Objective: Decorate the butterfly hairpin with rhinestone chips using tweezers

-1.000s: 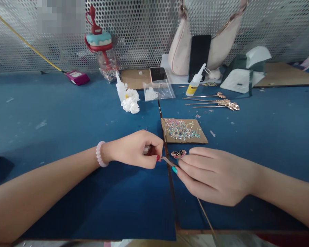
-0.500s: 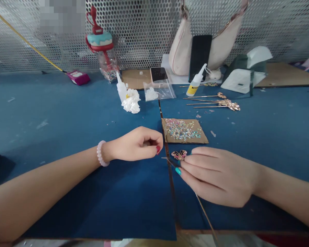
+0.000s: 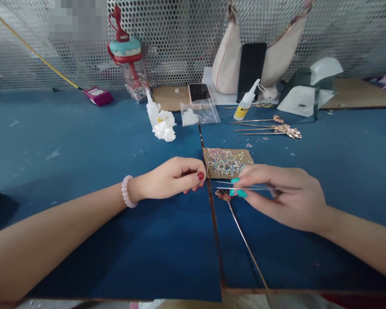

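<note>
My right hand is closed around thin metal tweezers, held nearly level with the tips pointing left. Just below the tips lies a butterfly hairpin, its pink and gold head partly behind the fingertips. Its long gold stem runs down past the table's front edge. My left hand rests on the table with its fingers curled in, and nothing shows in them. Between and beyond the hands is a cardboard piece strewn with small shiny coloured stones, its right corner hidden by my right hand.
Several gold hairpins lie at the back right, near an upright glue bottle. Another white bottle stands by crumpled tissue. A small bag of white beads, a phone and a handbag are farther back.
My right hand has turned over and lifted off the butterfly hairpin, bringing the tweezers level above it. The hairpin's stem is now uncovered. My left hand has shifted slightly, its thumb now higher against the fingers.
</note>
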{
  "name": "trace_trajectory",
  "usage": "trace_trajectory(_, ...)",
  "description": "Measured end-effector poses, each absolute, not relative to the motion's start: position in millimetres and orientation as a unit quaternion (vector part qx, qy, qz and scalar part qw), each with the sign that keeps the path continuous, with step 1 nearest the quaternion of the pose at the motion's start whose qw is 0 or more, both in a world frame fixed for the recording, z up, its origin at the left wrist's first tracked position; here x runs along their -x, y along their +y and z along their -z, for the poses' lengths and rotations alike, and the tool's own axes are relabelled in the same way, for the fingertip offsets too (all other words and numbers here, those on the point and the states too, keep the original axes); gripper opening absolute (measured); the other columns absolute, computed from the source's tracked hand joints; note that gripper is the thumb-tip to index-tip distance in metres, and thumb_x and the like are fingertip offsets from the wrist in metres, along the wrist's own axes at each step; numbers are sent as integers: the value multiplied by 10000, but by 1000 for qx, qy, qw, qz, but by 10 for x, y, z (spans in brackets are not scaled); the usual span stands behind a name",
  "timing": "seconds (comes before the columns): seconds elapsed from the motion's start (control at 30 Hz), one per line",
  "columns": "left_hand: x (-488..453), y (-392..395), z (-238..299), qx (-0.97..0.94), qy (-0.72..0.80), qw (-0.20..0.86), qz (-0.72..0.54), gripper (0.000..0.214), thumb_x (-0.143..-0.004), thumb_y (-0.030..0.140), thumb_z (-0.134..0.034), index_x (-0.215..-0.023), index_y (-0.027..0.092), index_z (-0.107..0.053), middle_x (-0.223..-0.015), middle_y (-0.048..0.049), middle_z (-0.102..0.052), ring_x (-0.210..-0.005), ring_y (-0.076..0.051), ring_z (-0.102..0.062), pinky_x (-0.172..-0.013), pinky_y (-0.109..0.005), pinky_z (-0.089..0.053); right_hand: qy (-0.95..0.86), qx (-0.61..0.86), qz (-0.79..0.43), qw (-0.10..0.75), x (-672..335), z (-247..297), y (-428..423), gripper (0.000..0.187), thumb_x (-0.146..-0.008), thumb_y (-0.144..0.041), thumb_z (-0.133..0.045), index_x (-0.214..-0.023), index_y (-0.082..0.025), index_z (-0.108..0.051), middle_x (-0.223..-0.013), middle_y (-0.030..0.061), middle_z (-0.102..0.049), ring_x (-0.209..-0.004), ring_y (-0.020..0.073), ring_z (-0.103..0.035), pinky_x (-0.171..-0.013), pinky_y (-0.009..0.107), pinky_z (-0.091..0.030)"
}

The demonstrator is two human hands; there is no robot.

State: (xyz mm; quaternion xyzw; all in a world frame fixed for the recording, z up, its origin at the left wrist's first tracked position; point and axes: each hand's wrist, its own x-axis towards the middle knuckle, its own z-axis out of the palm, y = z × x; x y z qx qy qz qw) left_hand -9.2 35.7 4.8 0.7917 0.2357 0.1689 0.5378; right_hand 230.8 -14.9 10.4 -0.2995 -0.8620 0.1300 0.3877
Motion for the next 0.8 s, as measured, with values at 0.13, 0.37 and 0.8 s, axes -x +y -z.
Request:
trace_trajectory(0.13, 64, 349, -66, -790, 227, 542, -173, 117, -944, 214, -524, -925, 116, -585, -715, 22, -552, -545, -69, -506, -500, -179, -433, -814, 371, -175, 411, -2308, -88, -124, 81, -787, -120, -617, -825, -182, -653, -737, 11, -715, -628, 130, -692, -540, 184, -561)
trace_trajectory(0.37, 41, 352, -74, -803, 185, 535, -188, 192, -870, 101, -489, -1007, 104, -622, -829, -37, -647, -679, -86, -584, -618, -171, -476, -760, 394, -317, 408, -2276, -108, -75, 60, -811, -183, -597, -767, -159, -629, -691, 14, -686, -538, 100, -669, -485, 149, -543)
trace_trajectory(0.8, 52, 348, -59, -820, 133, 520, -196, 221, -875, 82, -505, -1010, 99, -679, -848, -87, -685, -723, -116, -650, -649, -184, -512, -659, 406, -504, 382, -2224, -130, -110, 84, -839, -240, -584, -809, -217, -509, -623, -9, -697, -566, 129, -678, -525, 225, -545)
